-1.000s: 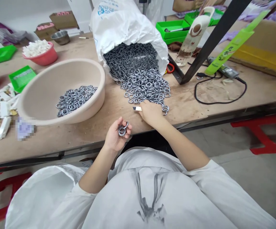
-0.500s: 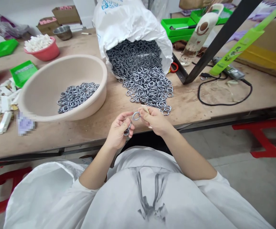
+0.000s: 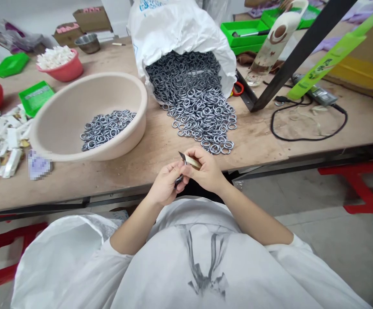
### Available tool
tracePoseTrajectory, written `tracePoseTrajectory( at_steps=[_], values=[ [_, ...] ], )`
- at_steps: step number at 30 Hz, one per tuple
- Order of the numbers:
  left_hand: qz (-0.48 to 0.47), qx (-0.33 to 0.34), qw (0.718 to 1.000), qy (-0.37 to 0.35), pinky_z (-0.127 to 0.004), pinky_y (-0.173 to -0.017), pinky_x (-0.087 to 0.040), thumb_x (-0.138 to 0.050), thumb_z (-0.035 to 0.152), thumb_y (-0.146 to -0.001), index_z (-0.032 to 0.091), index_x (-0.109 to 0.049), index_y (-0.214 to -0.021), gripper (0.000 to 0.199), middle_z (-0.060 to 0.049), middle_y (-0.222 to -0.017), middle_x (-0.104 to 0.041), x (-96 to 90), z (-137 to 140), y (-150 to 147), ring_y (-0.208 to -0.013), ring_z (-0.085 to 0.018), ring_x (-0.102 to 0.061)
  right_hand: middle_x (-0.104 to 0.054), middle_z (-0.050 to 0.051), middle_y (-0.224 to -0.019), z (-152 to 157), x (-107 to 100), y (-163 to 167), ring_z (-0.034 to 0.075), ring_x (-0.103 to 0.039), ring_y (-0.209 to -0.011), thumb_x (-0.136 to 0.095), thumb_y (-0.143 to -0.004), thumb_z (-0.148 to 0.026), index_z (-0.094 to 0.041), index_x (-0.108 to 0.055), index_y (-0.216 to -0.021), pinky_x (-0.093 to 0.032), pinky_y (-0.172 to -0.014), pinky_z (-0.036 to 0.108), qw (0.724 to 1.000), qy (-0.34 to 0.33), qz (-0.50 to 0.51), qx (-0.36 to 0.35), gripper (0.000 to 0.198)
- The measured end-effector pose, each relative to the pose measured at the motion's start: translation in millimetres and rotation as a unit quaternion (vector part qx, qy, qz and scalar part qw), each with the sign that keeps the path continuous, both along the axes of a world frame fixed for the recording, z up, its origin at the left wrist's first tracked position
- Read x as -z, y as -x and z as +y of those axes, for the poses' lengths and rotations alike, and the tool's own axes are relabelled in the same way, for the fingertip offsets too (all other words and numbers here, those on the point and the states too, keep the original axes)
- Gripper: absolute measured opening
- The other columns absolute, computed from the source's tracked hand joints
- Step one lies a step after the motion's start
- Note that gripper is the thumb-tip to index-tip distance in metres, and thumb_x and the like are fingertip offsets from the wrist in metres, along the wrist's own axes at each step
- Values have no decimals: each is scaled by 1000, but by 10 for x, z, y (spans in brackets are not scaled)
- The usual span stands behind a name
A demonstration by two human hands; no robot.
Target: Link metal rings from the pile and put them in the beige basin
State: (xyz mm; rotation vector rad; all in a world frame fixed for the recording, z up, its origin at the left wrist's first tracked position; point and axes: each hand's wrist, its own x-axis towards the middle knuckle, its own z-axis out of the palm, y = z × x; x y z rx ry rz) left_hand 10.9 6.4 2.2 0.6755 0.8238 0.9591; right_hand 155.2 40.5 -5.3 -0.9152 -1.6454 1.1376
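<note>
My left hand (image 3: 163, 184) is closed on several grey metal rings (image 3: 178, 181), mostly hidden by its fingers. My right hand (image 3: 209, 172) grips a small knife (image 3: 192, 162) with a pale handle and a dark pointed blade that points up and left. The two hands meet just in front of the table edge, right thumb against the left fingertips. Beyond them, loose rings (image 3: 202, 113) spill from a white sack (image 3: 186, 32) lying on its side. To the left, a beige basin (image 3: 137, 96) holds more rings (image 3: 105, 128).
White pieces (image 3: 10, 139) lie heaped at the left, near green trays (image 3: 38, 101) and a pink bowl (image 3: 65, 68). At the right, a dark metal post (image 3: 289, 71) slants upward beside a bottle (image 3: 266, 51) and a black cable (image 3: 308, 138). An open white bag (image 3: 57, 253) stands at my left.
My hands have come together. The ring that showed between them is now mostly covered by fingers, and the knife blade shows more clearly. The view has shifted slightly.
</note>
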Motion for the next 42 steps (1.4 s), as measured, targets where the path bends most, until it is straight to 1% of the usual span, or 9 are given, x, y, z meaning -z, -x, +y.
tracePoseTrajectory(
  at_steps=[12,18,21,28,31,34,37,39,42],
  values=[
    [23,-97,995,2,-14,-34,-20,-78,55,-71,17,-46,-65,50,7,-47,-42,-53,18,-23,-35,-2,-32,-54,3,-69,-184,-94,-55,14,-46,-64,-35,-100,-59,-20,-56,-72,-29,-61,29,941,-204,-260,65,52],
    [19,-79,997,-15,-13,-35,-22,-81,52,-71,16,-48,-65,49,7,-47,-45,-24,-17,7,-37,-2,-31,-49,-1,-61,-91,-26,-87,12,-40,-57,-36,-99,-58,-20,-48,-63,-24,-58,28,953,-149,-261,40,53],
    [13,-34,999,-27,-13,-36,-24,-78,51,-74,15,-50,-63,48,5,-47,-46,-20,-52,28,-37,-1,-33,-53,0,-61,120,40,-199,13,-45,-58,-34,-100,-56,-19,-53,-67,-25,-58,28,952,-65,-278,113,53],
    [13,-71,997,-9,-16,-36,-34,-81,42,-72,13,-66,-82,35,-1,-63,-65,0,29,126,-39,-5,-47,-68,12,-109,499,46,-297,27,-63,-88,-60,-92,-47,-19,-69,-104,-31,-65,32,821,-41,-529,211,32],
    [8,-93,996,11,-16,-36,-37,-80,32,-71,14,-68,-97,34,0,-68,-68,28,83,166,-43,-6,-53,-67,14,-111,571,31,-274,28,-64,-88,-54,-95,-36,-17,-69,-105,-33,-66,34,799,-36,-564,204,26],
    [1,-120,992,36,-16,-36,-38,-77,29,-69,13,-67,-90,28,-2,-73,-69,50,123,177,-46,-8,-56,-67,15,-110,613,22,-296,27,-63,-88,-52,-95,-28,-15,-69,-99,-33,-66,33,826,-47,-516,223,22],
    [-6,-124,990,61,-17,-36,-39,-75,36,-71,13,-64,-83,28,-3,-77,-69,60,142,141,-50,-8,-58,-68,10,-92,574,15,-304,21,-59,-78,-56,-94,-34,-16,-67,-89,-34,-64,30,917,-26,-338,211,22],
    [-4,-112,992,65,-16,-36,-38,-77,40,-72,14,-62,-82,32,-1,-75,-66,65,143,94,-49,-8,-57,-64,4,-77,486,4,-264,16,-55,-68,-58,-93,-44,-17,-63,-82,-36,-62,28,978,19,-167,127,29],
    [-4,-44,997,69,-15,-33,-31,-76,51,-74,14,-60,-83,41,3,-65,-57,64,125,24,-43,-5,-47,-60,-1,-66,300,-29,-164,12,-53,-60,-63,-87,-55,-18,-57,-77,-41,-60,26,997,78,13,-25,38]
  ],
)
